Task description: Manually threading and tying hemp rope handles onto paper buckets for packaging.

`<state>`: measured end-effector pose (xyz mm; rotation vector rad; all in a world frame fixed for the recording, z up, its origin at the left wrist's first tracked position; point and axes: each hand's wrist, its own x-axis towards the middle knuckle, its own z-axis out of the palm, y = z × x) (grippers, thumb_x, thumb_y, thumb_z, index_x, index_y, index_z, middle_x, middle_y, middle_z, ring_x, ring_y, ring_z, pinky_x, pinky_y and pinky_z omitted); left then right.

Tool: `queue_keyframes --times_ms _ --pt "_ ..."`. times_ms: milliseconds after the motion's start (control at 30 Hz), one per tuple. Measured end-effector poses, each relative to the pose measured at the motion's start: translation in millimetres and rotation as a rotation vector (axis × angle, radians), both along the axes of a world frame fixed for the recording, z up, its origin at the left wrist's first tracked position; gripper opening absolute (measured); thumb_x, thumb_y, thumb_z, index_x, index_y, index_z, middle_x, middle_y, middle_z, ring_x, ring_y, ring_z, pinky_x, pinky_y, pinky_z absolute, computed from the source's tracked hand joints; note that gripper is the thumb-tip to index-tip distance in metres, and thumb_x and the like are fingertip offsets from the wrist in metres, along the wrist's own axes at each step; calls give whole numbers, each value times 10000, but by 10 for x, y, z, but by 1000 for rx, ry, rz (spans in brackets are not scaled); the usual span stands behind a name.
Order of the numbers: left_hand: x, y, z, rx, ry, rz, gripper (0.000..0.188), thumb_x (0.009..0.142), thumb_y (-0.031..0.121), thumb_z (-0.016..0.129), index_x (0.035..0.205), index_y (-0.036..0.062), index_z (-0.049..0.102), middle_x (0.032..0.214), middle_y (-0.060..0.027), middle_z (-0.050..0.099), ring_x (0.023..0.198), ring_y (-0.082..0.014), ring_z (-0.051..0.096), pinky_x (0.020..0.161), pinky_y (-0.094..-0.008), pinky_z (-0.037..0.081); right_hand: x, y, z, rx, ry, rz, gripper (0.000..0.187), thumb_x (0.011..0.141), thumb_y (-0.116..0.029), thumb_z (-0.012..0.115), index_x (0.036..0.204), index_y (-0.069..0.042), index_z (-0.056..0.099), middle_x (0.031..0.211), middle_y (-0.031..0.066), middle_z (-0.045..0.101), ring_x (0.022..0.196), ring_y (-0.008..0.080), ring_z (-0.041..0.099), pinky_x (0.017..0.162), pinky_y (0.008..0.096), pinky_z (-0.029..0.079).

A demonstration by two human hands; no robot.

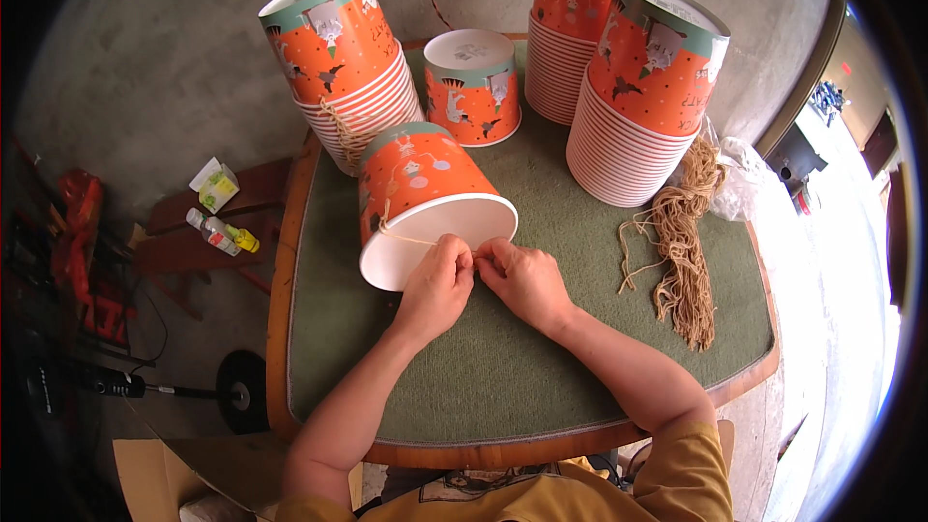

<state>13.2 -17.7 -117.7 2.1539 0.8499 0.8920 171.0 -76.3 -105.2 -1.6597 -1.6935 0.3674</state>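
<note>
An orange paper bucket (pixel 425 174) with a green band and printed figures lies on its side, its white open mouth facing me. A thin tan cord (pixel 410 238) comes through the bucket's side near the rim and runs to my fingers. My left hand (pixel 440 280) is closed in a pinch on the cord, in front of the bucket's mouth. Right beside it, fingertips nearly touching, my right hand (pixel 522 280) is also pinched closed. The cord's end between the two hands is hidden by my fingers.
Stacks of nested buckets stand at the back left (pixel 333 48), back right (pixel 570 39) and right (pixel 648 97). One upside-down bucket (pixel 472 87) sits between them. A tan cord bundle (pixel 681 251) lies on the green tabletop (pixel 561 387), near a clear plastic bag (pixel 739 174).
</note>
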Motion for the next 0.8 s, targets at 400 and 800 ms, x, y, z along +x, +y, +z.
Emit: queue_keyframes --times_ms 400,800 --pt "52 -82 88 332 22 56 209 862 -34 577 1043 48 512 914 -130 570 872 -336 584 741 -443 483 12 22 0 -52 -2 -24 164 857 -190 666 928 -43 648 781 151 694 703 342 678 634 416 548" --pt "62 -99 77 398 75 84 139 868 -15 596 992 21 544 936 -144 576 891 -341 589 773 -435 495 25 31 -8 -96 2 -23 183 864 -201 663 960 -46 661 808 143 705 725 331 686 667 412 552"
